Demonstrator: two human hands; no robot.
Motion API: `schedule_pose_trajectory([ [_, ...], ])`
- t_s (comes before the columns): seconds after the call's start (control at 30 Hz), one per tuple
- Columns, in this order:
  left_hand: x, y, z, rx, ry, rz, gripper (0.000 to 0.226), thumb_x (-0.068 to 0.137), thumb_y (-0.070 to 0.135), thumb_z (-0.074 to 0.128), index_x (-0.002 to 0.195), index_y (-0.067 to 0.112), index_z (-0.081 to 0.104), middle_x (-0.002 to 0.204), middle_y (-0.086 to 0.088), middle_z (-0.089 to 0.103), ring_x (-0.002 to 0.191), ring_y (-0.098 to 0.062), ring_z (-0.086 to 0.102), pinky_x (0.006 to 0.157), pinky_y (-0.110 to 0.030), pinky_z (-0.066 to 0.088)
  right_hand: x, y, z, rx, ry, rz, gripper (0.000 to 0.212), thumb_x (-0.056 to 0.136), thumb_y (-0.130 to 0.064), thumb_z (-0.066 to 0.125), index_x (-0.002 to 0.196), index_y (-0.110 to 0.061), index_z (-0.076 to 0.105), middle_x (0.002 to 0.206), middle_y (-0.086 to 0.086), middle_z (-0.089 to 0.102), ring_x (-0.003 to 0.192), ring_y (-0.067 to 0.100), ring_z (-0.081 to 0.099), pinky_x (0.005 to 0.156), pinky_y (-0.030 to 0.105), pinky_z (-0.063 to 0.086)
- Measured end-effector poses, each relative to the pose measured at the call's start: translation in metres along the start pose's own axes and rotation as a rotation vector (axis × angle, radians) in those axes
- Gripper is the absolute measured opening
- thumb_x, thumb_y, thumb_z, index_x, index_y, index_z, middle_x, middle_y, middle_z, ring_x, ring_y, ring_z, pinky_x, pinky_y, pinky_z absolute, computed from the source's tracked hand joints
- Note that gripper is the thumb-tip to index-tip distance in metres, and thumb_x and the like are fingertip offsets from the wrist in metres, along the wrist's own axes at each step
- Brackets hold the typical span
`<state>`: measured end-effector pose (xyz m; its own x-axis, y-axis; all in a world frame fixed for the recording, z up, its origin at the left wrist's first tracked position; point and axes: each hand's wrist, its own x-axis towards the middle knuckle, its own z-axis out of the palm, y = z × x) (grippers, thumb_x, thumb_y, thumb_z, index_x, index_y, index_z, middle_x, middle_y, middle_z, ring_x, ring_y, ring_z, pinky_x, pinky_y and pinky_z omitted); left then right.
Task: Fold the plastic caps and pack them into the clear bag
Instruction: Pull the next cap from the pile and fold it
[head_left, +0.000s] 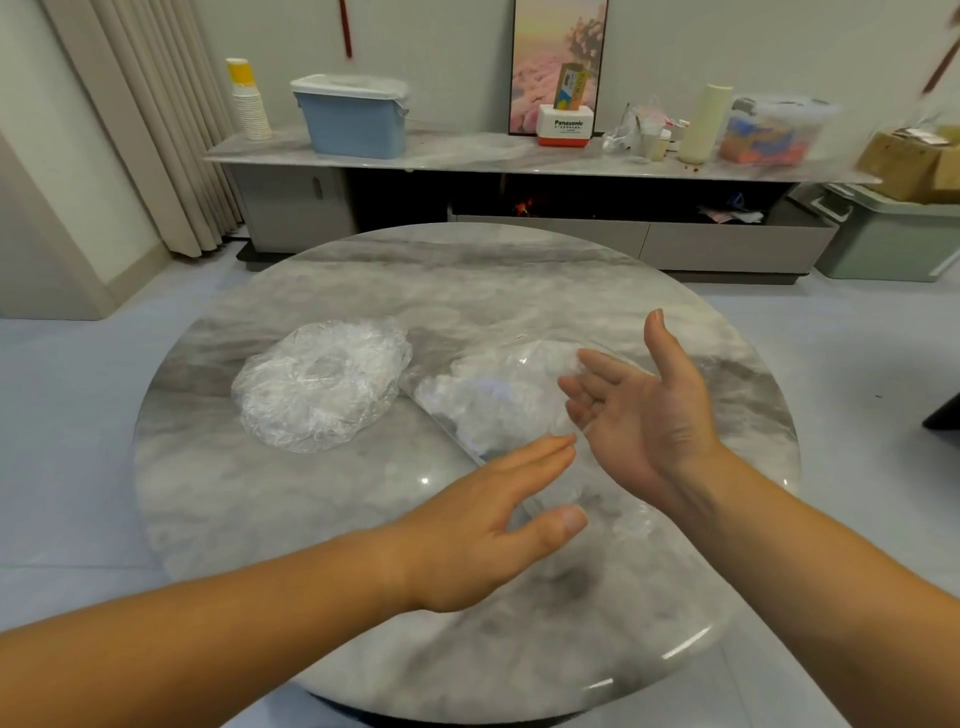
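A round marble table (322, 519) fills the middle of the head view. On its left half lies a crumpled stack of clear plastic caps (319, 382), ring-shaped. To the right of it lies a clear bag (493, 400) with white folded caps showing inside. My left hand (488, 525) hovers at the bag's near edge, fingers straight and thumb spread, holding nothing. My right hand (644, 410) is over the bag's right end, palm turned up and left, fingers loosely spread; whether it touches the bag I cannot tell.
Behind the table stands a low marble sideboard (467, 153) with a blue lidded bin (353, 117), a stack of paper cups (249, 101), a Panasonic box (566, 127) and jars. A green crate (893, 234) sits on the floor at right.
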<state>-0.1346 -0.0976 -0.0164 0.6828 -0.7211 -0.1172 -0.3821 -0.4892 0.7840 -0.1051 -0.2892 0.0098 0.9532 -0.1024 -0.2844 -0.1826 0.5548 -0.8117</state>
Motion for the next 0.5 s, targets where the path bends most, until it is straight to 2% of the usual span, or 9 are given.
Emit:
schedule_pose_trajectory([
  [0.07, 0.000, -0.002, 0.000, -0.005, 0.016, 0.000, 0.074, 0.096, 0.068, 0.038, 0.159, 0.037, 0.016, 0.162, 0.032, 0.005, 0.141, 0.022, 0.000, 0.118, -0.012, 0.005, -0.004, 0.001, 0.002, 0.077, 0.045, -0.021, 0.077, 0.090, -0.066, 0.057, 0.129, 0.000, 0.059, 0.137, 0.022, 0.052, 0.116, 0.030, 0.068, 0.098, 0.037, 0.053],
  [0.13, 0.001, -0.004, 0.001, -0.020, 0.035, -0.007, 0.082, 0.088, 0.075, 0.035, 0.158, 0.037, 0.017, 0.161, 0.033, 0.007, 0.141, 0.022, 0.000, 0.118, -0.012, 0.005, -0.009, 0.002, 0.003, 0.123, 0.092, -0.043, 0.072, 0.091, -0.061, 0.062, 0.128, 0.000, 0.059, 0.135, 0.022, 0.050, 0.108, 0.033, 0.072, 0.097, 0.039, 0.056],
  [0.2, 0.001, -0.004, 0.001, -0.058, 0.045, -0.028, 0.086, 0.083, 0.079, 0.033, 0.158, 0.038, 0.019, 0.161, 0.033, 0.009, 0.141, 0.023, 0.001, 0.117, -0.012, 0.005, -0.012, 0.004, 0.003, 0.138, 0.128, -0.064, 0.069, 0.092, -0.058, 0.063, 0.127, 0.001, 0.060, 0.135, 0.022, 0.050, 0.107, 0.036, 0.072, 0.098, 0.042, 0.056],
  [0.27, 0.001, -0.004, 0.000, -0.105, 0.039, -0.048, 0.083, 0.088, 0.080, 0.035, 0.158, 0.038, 0.020, 0.161, 0.032, 0.011, 0.141, 0.023, 0.003, 0.119, -0.013, 0.006, -0.014, 0.004, 0.004, 0.121, 0.132, -0.071, 0.070, 0.093, -0.059, 0.061, 0.126, 0.003, 0.061, 0.134, 0.023, 0.054, 0.109, 0.036, 0.071, 0.102, 0.043, 0.054],
  [0.37, -0.001, -0.005, -0.001, -0.125, 0.024, -0.068, 0.078, 0.088, 0.069, 0.037, 0.158, 0.036, 0.023, 0.161, 0.030, 0.015, 0.141, 0.022, 0.008, 0.116, -0.009, 0.008, -0.010, 0.005, 0.006, 0.062, 0.097, -0.034, 0.080, 0.094, -0.066, 0.051, 0.127, 0.007, 0.060, 0.137, 0.021, 0.058, 0.121, 0.034, 0.064, 0.111, 0.045, 0.047],
  [0.5, -0.001, -0.011, -0.001, -0.111, 0.018, -0.061, 0.075, 0.090, 0.066, 0.038, 0.157, 0.034, 0.027, 0.161, 0.027, 0.019, 0.143, 0.019, 0.012, 0.120, -0.015, 0.011, 0.003, 0.004, 0.012, 0.079, 0.058, 0.043, 0.100, 0.090, -0.076, 0.044, 0.145, 0.008, 0.043, 0.153, 0.021, 0.044, 0.145, 0.030, 0.040, 0.119, 0.050, 0.035],
])
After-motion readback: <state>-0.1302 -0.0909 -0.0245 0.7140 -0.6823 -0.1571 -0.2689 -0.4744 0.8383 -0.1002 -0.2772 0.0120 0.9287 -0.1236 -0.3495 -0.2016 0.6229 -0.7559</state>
